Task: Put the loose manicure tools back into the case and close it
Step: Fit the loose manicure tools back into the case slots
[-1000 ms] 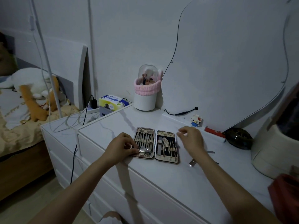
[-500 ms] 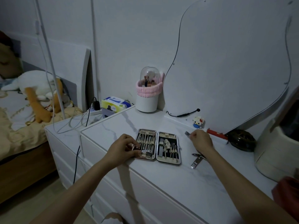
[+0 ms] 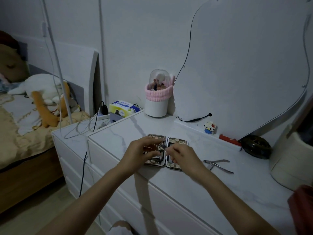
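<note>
The manicure case (image 3: 177, 140) lies open flat on the white dresser top (image 3: 169, 180), both halves showing rows of metal tools. My left hand (image 3: 140, 154) rests over the case's left half, fingers bent onto the tools there. My right hand (image 3: 182, 157) hovers over the right half, pinching a small metal tool (image 3: 163, 147) whose tip points at the case's hinge. A loose pair of silver nippers (image 3: 218, 164) lies on the dresser just right of the case, apart from both hands.
A white brush holder with pink band (image 3: 156, 99) stands behind the case by a curved mirror (image 3: 245, 65). A small toy figure (image 3: 210, 127), red object (image 3: 229, 139) and dark round dish (image 3: 255, 146) sit at the right. A bed with plush toys lies left.
My right hand has come back from the right of the case to above it, now holding a small metal tool. The nippers it uncovered stay on the dresser. My left hand stays on the left half.
</note>
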